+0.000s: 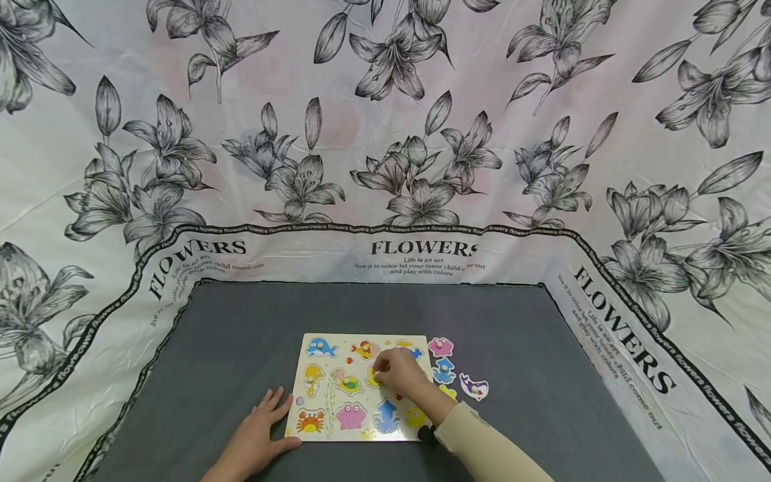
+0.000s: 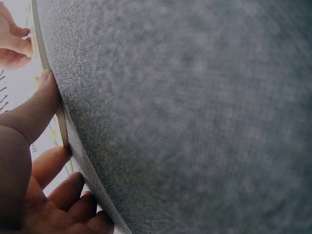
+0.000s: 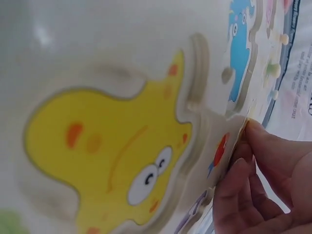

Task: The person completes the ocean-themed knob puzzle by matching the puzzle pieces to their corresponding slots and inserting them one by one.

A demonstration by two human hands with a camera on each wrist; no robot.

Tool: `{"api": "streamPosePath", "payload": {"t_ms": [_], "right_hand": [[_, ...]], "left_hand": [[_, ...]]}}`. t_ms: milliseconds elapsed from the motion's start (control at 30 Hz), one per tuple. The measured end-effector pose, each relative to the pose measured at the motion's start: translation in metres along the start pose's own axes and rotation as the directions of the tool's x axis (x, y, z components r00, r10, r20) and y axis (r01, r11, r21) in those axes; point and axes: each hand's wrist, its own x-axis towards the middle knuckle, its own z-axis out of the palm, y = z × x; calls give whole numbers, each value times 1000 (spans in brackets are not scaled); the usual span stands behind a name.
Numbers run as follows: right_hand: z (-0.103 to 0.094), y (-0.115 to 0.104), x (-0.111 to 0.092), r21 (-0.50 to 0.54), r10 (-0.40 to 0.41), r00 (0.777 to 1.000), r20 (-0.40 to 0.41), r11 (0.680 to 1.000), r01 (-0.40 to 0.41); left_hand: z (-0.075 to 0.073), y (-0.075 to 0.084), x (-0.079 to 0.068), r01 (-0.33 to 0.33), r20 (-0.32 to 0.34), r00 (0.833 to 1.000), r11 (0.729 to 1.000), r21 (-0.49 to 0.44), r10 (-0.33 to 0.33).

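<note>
A wooden sea-animal puzzle board (image 1: 337, 435) lies on the dark table. My right hand (image 1: 400, 371) is over its middle right, thumb and fingertips pinching a small piece with yellow showing (image 1: 371, 378); the fingers mostly hide it. In the right wrist view, that hand (image 3: 263, 183) works beyond the board's yellow starfish picture (image 3: 107, 141). My left hand (image 1: 255, 428) lies at the board's lower left, fingers spread, thumb at the corner. In the left wrist view its thumb and index finger touch the board edge (image 2: 62, 126). Knobbed whale (image 1: 321, 347), fish (image 1: 365, 349), seahorse (image 1: 313, 380), turtle (image 1: 348, 382) and crab (image 1: 310, 420) pieces sit in the board.
Right of the board lie a loose pink shell piece (image 1: 440, 347), a blue squid piece (image 1: 444, 370), a yellow piece (image 1: 448, 391) partly behind the right arm, and a purple-and-white sea-animal piece (image 1: 474, 387). Flower-printed cloth (image 1: 415, 258) borders the grey table surface (image 1: 241, 335).
</note>
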Motion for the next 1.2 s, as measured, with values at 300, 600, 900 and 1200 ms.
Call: {"api": "streamPosePath", "payload": {"t_ms": [300, 600, 900, 1200], "right_hand": [[-18, 0, -3, 79, -58, 997, -53, 995, 62], [-46, 0, -21, 164, -41, 991, -131, 984, 62], [-76, 8, -46, 167, 18, 969, -245, 986, 23], [-94, 41, -65, 153, 142, 935, -325, 984, -97]], "left_hand": [[-2, 1, 1, 8, 7, 1000, 1000, -3, -8], [-1, 1, 0, 9, 17, 1000, 1000, -10, -9], [0, 0, 0, 13, 12, 1000, 1000, -3, -13], [0, 1, 1, 12, 24, 1000, 1000, -3, -12]]}}
